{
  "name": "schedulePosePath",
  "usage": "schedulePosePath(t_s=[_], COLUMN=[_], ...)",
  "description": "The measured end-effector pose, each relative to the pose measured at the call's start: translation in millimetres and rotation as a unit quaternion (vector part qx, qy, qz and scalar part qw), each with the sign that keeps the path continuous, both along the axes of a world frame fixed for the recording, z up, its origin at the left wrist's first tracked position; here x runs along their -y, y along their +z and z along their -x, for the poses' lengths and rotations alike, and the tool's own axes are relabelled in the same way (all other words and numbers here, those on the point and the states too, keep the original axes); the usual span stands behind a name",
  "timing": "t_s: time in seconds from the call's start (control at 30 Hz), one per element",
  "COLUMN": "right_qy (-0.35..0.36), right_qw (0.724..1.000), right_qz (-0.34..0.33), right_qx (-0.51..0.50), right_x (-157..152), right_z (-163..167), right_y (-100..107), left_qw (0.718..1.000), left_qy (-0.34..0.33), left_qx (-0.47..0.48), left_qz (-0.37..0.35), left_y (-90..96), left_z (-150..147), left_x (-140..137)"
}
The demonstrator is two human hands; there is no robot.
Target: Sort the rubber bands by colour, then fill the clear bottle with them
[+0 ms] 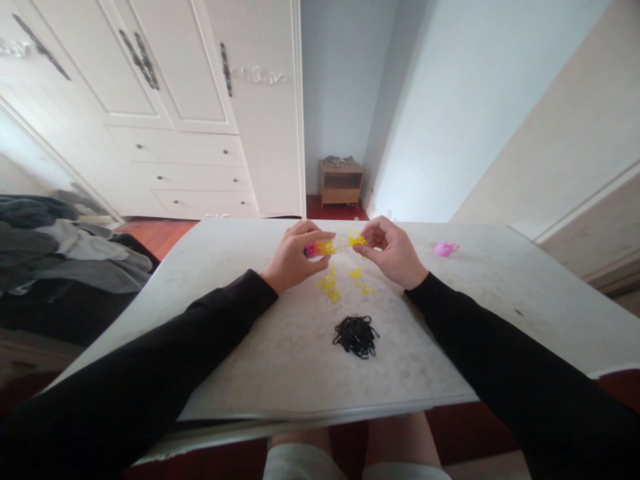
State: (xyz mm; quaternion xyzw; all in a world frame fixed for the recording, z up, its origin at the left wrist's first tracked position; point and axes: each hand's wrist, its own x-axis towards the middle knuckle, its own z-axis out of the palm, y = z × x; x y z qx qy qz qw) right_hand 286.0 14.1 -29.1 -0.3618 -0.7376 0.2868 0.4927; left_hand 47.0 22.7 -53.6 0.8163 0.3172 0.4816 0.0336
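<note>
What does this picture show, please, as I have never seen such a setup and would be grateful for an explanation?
There is no machine here, only a person's two bare hands. The single picture comes from a camera worn on the head, looking forward and down. The left hand holds a clear tube sideways, with pink and yellow contents. The right hand pinches yellow bands by its end. On the table lie two yellow clusters, a black heap of bands and, further right, a pink object I cannot identify.
</note>
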Motion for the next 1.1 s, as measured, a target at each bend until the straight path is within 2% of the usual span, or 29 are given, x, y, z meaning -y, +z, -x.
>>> schedulePosePath(t_s=[0.2, 0.43, 0.73, 1.1], right_qy=[-0.003, -0.019, -0.017, -0.001], right_qw=[0.999, 0.994, 0.998, 0.985], right_qz=[-0.003, -0.082, -0.027, -0.124], right_qx=[0.041, 0.076, 0.046, 0.117], right_x=[-0.2, 4.1, 5.1, 8.1], right_z=[-0.5, 0.5, 1.8, 3.8], right_y=[-2.9, 4.8, -2.4, 4.2], left_qw=[0.999, 0.999, 0.999, 0.999], left_qy=[-0.023, -0.036, -0.049, -0.048], left_qx=[-0.027, -0.018, -0.018, 0.007], left_qz=[0.006, 0.003, 0.003, 0.001], left_y=[0.7, 1.5, 3.3, 1.7], left_z=[-0.6, -1.7, -2.4, -1.9], left_x=[2.8, 4.1, 6.4, 3.9])
